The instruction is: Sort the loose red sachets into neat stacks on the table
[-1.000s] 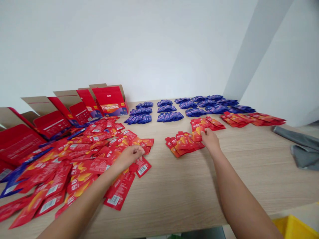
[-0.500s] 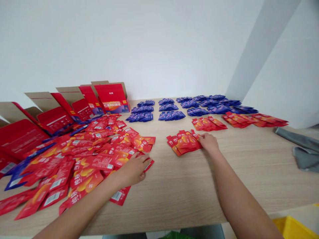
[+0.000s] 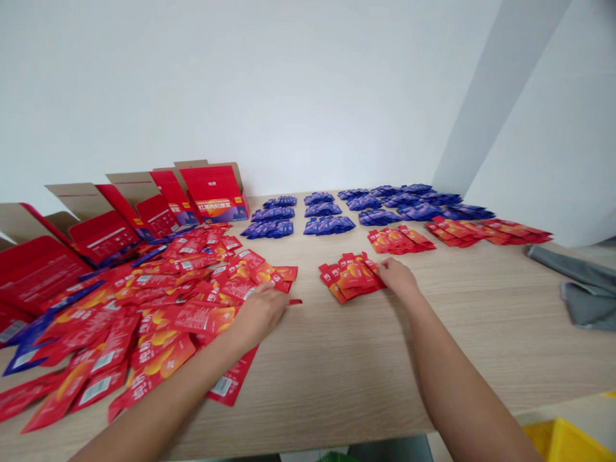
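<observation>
My left hand point(image 3: 264, 313) is closed at the right edge of a loose heap of red sachets point(image 3: 192, 317). A narrow red corner of a sachet point(image 3: 295, 301) pokes out past its fingertips; the rest of that sachet is hidden under the hand. Across a strip of bare wood, my right hand point(image 3: 398, 277) pinches the right edge of a small fan of red sachets point(image 3: 353, 274) lying flat on the table. Orange fruit pictures and white lettering show on the sachets.
Open red cartons point(image 3: 214, 192) stand at the back left. Bundles of blue sachets point(image 3: 330, 224) lie in rows near the wall. More red bundles point(image 3: 400, 239) sit to their front right. A grey cloth point(image 3: 590, 301) lies far right; a yellow bin point(image 3: 568, 441) is below the table edge.
My left hand has moved slightly up and right, and its fingers have drawn together over a sachet at the heap's edge. My right hand stays on the fan.
</observation>
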{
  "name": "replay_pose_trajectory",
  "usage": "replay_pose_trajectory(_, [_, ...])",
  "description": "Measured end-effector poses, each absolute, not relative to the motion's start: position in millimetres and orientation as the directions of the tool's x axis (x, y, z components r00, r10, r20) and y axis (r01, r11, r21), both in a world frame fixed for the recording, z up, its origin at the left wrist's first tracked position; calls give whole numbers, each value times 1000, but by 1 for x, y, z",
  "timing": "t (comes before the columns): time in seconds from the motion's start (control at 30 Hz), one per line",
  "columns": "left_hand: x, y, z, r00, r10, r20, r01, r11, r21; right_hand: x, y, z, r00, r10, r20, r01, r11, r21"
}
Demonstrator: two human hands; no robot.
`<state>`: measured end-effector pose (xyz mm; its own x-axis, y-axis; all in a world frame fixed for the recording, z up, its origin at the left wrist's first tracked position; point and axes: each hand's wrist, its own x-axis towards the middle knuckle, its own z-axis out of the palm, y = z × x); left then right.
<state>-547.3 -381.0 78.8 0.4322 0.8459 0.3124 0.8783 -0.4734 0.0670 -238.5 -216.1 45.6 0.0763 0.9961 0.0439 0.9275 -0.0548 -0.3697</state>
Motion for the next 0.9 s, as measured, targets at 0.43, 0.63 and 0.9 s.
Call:
replay_pose_trajectory(0.43, [-516, -353, 119, 112, 988, 107, 585, -152, 797, -296, -274, 82, -446, 734, 512, 281, 658, -699])
replay_pose_trajectory(0.63, [-496, -344, 110, 90, 995, -41, 382, 3, 924, -330, -305, 72, -584, 685, 435, 313, 685, -658])
replay_pose_trajectory(0.9, [-498, -346, 91, -314, 946, 80, 25, -76, 997, -318, -290, 78, -5, 911, 411, 307, 393, -867])
